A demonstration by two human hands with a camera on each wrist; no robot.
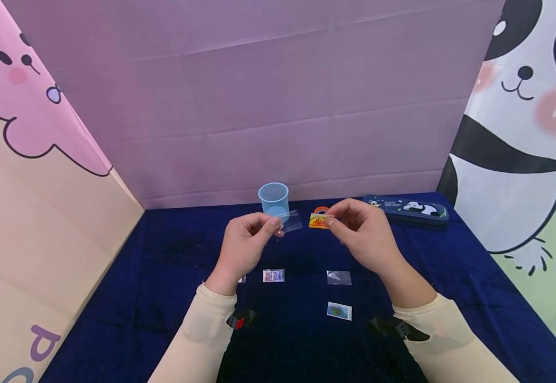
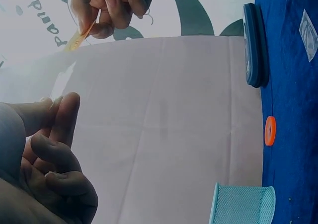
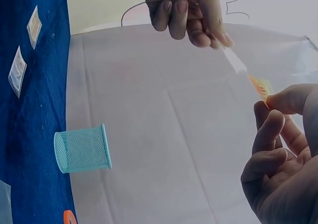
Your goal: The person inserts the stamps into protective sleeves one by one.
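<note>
Between thumb and fingertips, my left hand (image 1: 244, 244) pinches a small clear plastic sleeve (image 1: 293, 221). My right hand (image 1: 366, 234) pinches a small yellow-and-orange stamp-like card (image 1: 318, 221) by its right edge. Both are held up above the table, sleeve and card facing each other. In the right wrist view the card (image 3: 259, 87) is very near the sleeve (image 3: 233, 60); whether they touch I cannot tell. Below lie a purplish stamp-like card (image 1: 273, 275), a clear sleeve (image 1: 338, 277) and a blue-green card (image 1: 339, 311). Another card (image 1: 242, 279) is mostly hidden by my left wrist.
A light-blue mesh cup (image 1: 273, 194) stands at the back of the dark blue cloth (image 1: 163, 276). An orange ring-shaped roll (image 1: 322, 209) lies behind the right hand. At the back right is a blue panda pencil case (image 1: 407, 210). Fabric walls enclose the table.
</note>
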